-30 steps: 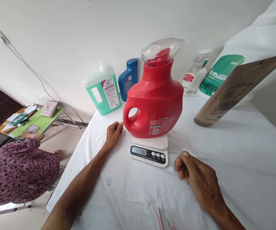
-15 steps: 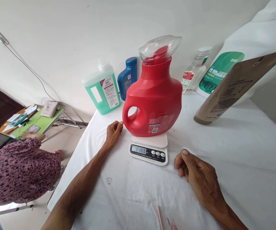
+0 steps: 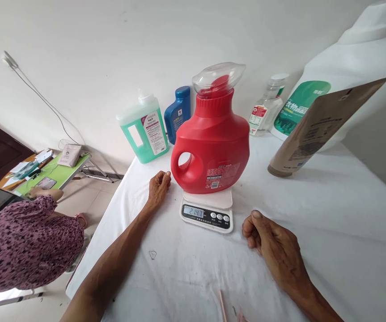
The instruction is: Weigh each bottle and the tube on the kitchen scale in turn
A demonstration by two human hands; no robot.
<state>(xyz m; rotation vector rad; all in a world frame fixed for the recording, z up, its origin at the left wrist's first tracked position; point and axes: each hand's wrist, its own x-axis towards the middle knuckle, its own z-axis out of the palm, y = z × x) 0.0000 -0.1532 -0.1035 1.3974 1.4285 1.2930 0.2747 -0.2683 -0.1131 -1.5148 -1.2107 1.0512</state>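
Red detergent jug (image 3: 213, 147) stands upright on the white kitchen scale (image 3: 207, 210), approx. mid-worktop, handle hole facing the left edge; clear cap on top w/ red spout visible through it. Scale display reads 2147. My left hand (image 3: 158, 188) rests on the white-covered worktop (image 3: 330, 232) just left of the jug base, fingers curled loosely, holding nothing; thumb tip is very close to the jug wall, contact cannot be confirmed. My right hand (image 3: 275, 248) lies on the worktop to the right of the scale's front corner, curled into a loose fist, thumb on top, holding nothing, apart from scale and jug. Along the far edge, against the wall: green liquid bottle (image 3: 145, 129) at the far left corner, blue bottle (image 3: 178, 112) just beside it and partly behind the jug, clear bottle (image 3: 265, 112) w/ red-white label to the right. Large white container (image 3: 347, 76) w/ green label at the far right; brown cardboard tube (image 3: 316, 134) leans tilted in front of it. Off the worktop's left edge, another person in a patterned purple sleeve (image 3: 25, 241) reaches to a green side table (image 3: 58, 172).
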